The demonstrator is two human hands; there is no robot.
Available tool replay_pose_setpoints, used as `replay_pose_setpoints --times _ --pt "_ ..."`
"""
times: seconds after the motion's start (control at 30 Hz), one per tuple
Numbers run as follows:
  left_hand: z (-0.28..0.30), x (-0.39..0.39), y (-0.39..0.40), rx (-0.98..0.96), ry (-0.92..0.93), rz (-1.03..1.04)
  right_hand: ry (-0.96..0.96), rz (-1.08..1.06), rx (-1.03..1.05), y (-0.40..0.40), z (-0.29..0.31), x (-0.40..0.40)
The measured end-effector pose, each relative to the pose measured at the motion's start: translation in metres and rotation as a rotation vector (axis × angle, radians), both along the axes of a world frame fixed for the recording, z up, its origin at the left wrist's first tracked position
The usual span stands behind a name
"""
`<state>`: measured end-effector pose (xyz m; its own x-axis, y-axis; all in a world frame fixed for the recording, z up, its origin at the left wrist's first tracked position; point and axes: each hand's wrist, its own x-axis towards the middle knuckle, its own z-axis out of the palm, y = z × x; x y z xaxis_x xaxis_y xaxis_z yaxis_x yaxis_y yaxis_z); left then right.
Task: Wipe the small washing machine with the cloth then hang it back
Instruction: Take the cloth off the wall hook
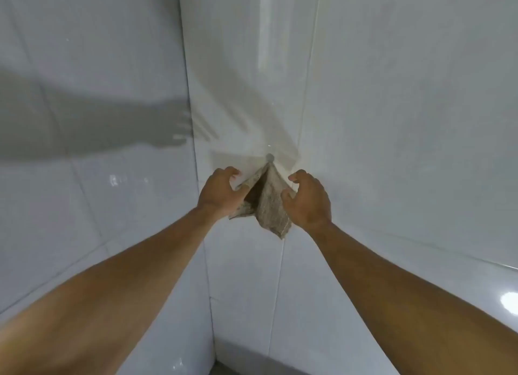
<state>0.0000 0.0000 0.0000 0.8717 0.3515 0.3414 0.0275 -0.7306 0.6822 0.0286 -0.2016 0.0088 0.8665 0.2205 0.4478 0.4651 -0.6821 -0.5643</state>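
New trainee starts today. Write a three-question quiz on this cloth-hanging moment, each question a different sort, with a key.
1. True or false: the cloth lies flat on a table.
2. Multiple choice: the top corner of the cloth is at A) the small hook on the tiled wall, B) a towel rail, C) a door handle.
3. Short answer: which hand touches the cloth?

Key
1. False; it hangs down against the wall.
2. A.
3. Both: the left hand holds its left edge and the right hand its right edge, spreading the cloth apart below the hook.
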Motion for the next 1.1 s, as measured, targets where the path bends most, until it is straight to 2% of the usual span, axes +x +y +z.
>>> replay_pose_setpoints --times 0.2,0.3,0.37,0.5,0.63,0.7,0.77,0.93,1.0,1.1 --pt "-0.001 0.043 -0.001 0.045 0.071 -0.003 0.042 -0.248 -0.045 0.041 0.001 0.026" --pt "-0.005 0.052 0.005 0.062 0.065 0.002 0.081 -0.306 -0.089 0.049 -0.003 0.033" --pt "-0.005 0.054 0.008 0.049 0.014 -0.006 0.079 -0.316 -0.077 0.050 -0.003 0.036" --pt "0.012 0.048 0.015 -0.009 -0.143 -0.025 -0.051 -0.292 0.014 0.042 0.013 0.034" --pt "0.046 0.033 0.022 -0.052 -0.247 -0.087 -0.140 -0.131 0.142 0.025 0.033 0.034" --pt "0.064 0.021 0.023 -0.032 -0.272 -0.156 -0.026 -0.035 0.279 0.015 0.046 0.029" --pt "0.079 0.008 0.021 -0.018 -0.257 -0.230 0.195 0.050 0.410 0.003 0.057 0.021" --pt "0.099 -0.030 0.001 -0.016 -0.163 -0.377 0.624 0.376 0.599 -0.020 0.068 -0.022" --pt "0.101 -0.049 -0.010 -0.030 -0.131 -0.423 0.676 0.503 0.576 -0.030 0.068 -0.043" --pt "0.097 -0.081 -0.027 -0.081 -0.098 -0.488 0.619 0.559 0.465 -0.048 0.067 -0.074"
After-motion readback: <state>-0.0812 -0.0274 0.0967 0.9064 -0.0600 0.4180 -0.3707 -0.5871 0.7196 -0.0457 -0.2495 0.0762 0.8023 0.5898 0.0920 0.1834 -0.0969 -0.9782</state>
